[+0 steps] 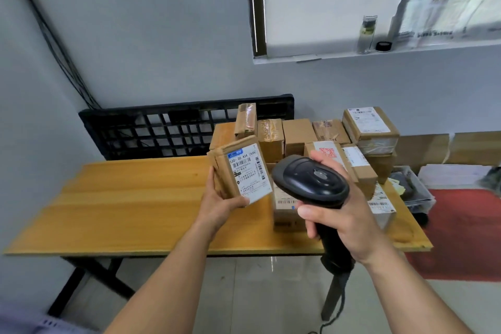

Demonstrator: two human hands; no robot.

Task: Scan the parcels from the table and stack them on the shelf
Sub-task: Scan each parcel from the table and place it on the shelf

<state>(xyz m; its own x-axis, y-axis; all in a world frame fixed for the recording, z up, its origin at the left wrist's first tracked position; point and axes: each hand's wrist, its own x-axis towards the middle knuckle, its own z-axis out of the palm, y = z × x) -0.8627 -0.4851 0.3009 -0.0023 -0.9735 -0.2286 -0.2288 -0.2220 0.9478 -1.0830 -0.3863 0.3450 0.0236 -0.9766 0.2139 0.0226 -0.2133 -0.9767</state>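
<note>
My left hand (221,202) grips a small brown cardboard parcel (238,168) from below, tilted, its white barcode label facing me. My right hand (343,214) holds a black handheld barcode scanner (311,182) by its handle, the head right beside the parcel's label. Both are above the wooden table (130,211). Several more brown parcels (298,135) are piled on the table's right half, some stacked, one with a white label on top (370,123). No shelf is in view.
A black plastic pallet (173,127) leans against the wall behind the table. A window sill up right carries a glass bottle (367,34). Flat cardboard (447,149), a dark tray (413,184) and a red mat (466,230) lie on the floor at right.
</note>
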